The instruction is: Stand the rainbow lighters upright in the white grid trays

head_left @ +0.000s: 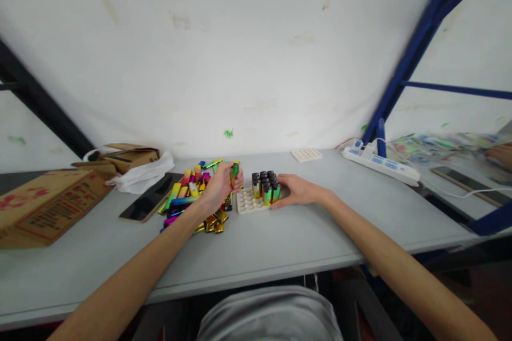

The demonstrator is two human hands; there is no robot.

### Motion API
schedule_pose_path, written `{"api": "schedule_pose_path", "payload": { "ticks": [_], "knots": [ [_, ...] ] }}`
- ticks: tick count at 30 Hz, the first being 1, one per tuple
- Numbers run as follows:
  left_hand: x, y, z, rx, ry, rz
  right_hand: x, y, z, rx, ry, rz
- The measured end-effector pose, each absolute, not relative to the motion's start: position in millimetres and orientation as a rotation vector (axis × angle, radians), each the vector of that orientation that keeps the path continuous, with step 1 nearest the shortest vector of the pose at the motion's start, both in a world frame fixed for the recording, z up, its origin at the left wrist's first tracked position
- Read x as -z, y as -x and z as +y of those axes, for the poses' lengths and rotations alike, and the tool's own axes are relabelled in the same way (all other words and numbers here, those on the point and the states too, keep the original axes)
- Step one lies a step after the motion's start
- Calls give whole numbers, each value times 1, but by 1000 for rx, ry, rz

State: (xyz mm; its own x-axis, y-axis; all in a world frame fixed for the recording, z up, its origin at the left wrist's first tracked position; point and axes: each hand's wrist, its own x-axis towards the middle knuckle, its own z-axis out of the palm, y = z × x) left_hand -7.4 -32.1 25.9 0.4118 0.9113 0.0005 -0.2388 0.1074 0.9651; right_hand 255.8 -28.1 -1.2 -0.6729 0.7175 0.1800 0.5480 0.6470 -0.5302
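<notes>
**Green lighter in left fist, beside the part-filled tray**

Your left hand (221, 185), at frame centre, is closed, the fingers curled around one green lighter (234, 172). The lighter stands roughly upright between thumb and curled fingers, dark end up, above the left edge of a white tray (246, 203). How firmly you grip it, I cannot tell.

Your right hand (296, 190), just right of centre, is partly open: thumb parted from the fingers, thumb toward the near side, fingers toward the far side. Between and left of them is a tight group of upright lighters (266, 186), black tops up, bodies yellow to green, set in the tray's right part. Your fingertips lie at the group's right edge; contact with individual lighters is too small to tell. Round holes show in the tray's left part.

Left of the tray, partly behind your left wrist, lies a loose pile of lighters (193, 188) in gold, yellow, pink, purple and blue. A dark phone (144, 205) lies left of the pile. A second white tray (306, 155) is near the wall, upper right of your hands; a power strip (382, 165) lies farther right.
</notes>
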Motion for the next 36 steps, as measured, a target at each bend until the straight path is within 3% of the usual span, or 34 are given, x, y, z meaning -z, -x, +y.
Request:
{"api": "schedule_pose_path", "payload": {
  "ticks": [16,27,36],
  "knots": [
    [-17,3,-32,-1034,-1204,724,6,-258,-24,-615,958,-2508],
    [-35,5,-46,-1033,-1880,806,3,-257,-27,-637,964,-2498],
    [-15,10,-36,-889,-2194,837,8,-258,-22,-585,936,-2517]
  ]
}}
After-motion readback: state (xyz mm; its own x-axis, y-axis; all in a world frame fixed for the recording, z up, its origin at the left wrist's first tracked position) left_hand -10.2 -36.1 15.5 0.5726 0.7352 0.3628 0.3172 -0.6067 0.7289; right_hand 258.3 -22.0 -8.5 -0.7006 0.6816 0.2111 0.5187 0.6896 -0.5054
